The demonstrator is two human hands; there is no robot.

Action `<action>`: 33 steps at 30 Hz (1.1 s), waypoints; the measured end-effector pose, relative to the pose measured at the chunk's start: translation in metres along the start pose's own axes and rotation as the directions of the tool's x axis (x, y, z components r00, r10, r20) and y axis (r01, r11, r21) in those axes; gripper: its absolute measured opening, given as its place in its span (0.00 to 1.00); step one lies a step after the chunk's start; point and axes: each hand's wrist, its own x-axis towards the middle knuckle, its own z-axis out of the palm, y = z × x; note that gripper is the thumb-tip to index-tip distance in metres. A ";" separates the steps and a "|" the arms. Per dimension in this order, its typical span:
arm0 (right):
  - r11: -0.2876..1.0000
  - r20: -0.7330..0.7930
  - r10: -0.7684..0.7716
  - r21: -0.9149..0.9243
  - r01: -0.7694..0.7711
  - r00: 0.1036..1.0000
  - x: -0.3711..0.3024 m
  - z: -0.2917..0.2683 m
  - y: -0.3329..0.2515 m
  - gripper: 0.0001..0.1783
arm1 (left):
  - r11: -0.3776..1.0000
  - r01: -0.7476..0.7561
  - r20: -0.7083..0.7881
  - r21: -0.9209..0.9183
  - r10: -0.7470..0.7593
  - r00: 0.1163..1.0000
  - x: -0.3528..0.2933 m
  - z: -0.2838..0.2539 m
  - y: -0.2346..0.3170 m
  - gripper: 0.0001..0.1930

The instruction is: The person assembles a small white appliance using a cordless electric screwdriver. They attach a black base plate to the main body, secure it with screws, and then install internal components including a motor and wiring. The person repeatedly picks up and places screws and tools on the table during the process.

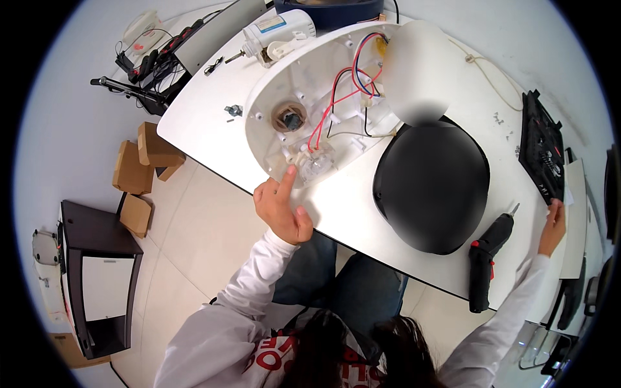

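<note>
My left hand (281,208) is at the near edge of a white plastic housing (262,87), its index finger stretched to the rim beside a clear round plastic part (315,165). The thumb stands apart, and nothing shows in this hand. Red, black and blue wires (337,90) run through the housing, some of them to the clear part. At the far right, my right hand (552,227) has its fingers together at the near end of an opened black tool case (543,145). What its fingertips hold, if anything, cannot be made out.
A large black rounded object (432,184), partly blurred, lies mid-table. Right of it is a black cordless screwdriver (488,262). Small screws (501,123) lie near the case. A white cylindrical motor (278,32) stands behind the housing. Cardboard boxes (134,168) and a dark cabinet (100,226) are left.
</note>
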 end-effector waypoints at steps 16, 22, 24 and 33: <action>0.968 0.355 0.032 -0.242 0.058 0.934 -0.188 -0.030 -0.227 0.33 | 0.999 0.023 0.051 -0.037 -0.021 0.998 0.006 -0.008 0.004 0.33; 0.937 0.300 0.100 -0.350 0.012 0.949 -0.186 -0.022 -0.227 0.29 | 0.993 0.094 0.153 -0.074 -0.082 0.985 0.004 -0.015 0.004 0.32; 0.927 0.258 0.103 -0.375 0.001 0.961 -0.183 -0.018 -0.227 0.27 | 0.993 0.089 0.161 -0.074 -0.076 0.984 0.005 -0.015 0.004 0.32; 0.973 -0.027 0.232 0.020 -0.231 0.972 -0.207 -0.022 -0.243 0.21 | 0.970 0.207 0.100 -0.129 -0.195 0.976 0.003 -0.030 0.004 0.31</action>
